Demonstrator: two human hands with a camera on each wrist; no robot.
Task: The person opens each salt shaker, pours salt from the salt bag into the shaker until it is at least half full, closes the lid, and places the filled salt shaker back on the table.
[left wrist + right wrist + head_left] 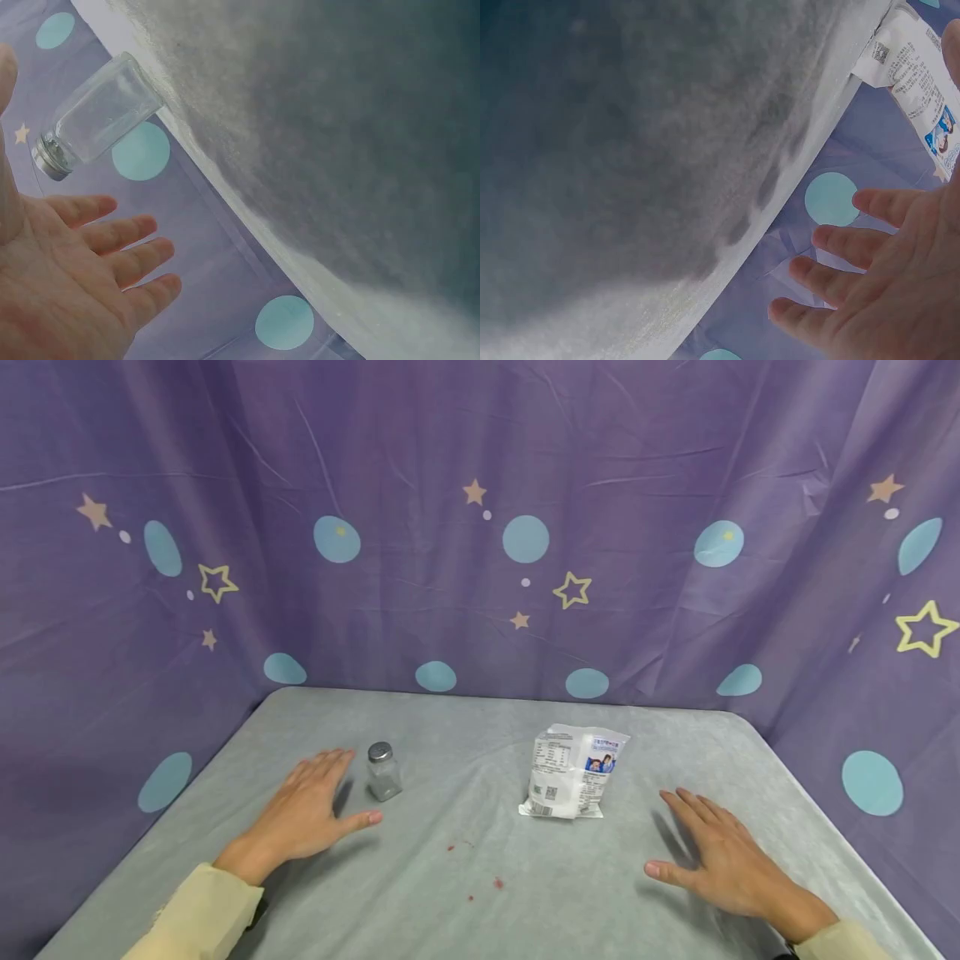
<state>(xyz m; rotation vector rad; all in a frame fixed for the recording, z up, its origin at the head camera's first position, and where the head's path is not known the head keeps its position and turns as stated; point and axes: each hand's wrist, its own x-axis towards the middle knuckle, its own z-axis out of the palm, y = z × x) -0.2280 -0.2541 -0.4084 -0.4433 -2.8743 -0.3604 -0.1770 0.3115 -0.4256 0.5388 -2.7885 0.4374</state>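
One glass shaker (385, 778) with a metal cap is at ten o'clock from the table's (435, 910) middle, one printed white packet (573, 777) at two, one left hand (300, 814) at nine, one right hand (727, 860) at three; two cream sleeves (198, 914).

From where I stand, this is a curtained-off booth wrapped round a table (420, 927). Purple curtains (420, 435) hang behind it and along its left and right sides, close to its edges, so the space reads as a small cubicle. Their pattern of teal discs (526, 539) and pale stars (473, 492) looks like children's bedroom fabric, though that alone doesn't make it a bedroom. A blue-grey cover (465, 760) spreads over the tabletop. The glass shaker (386, 777) and the printed white packet (572, 772) on it are household goods, a homely hint at most. Whether a home or a workplace lies beyond the cloth, I can't tell.
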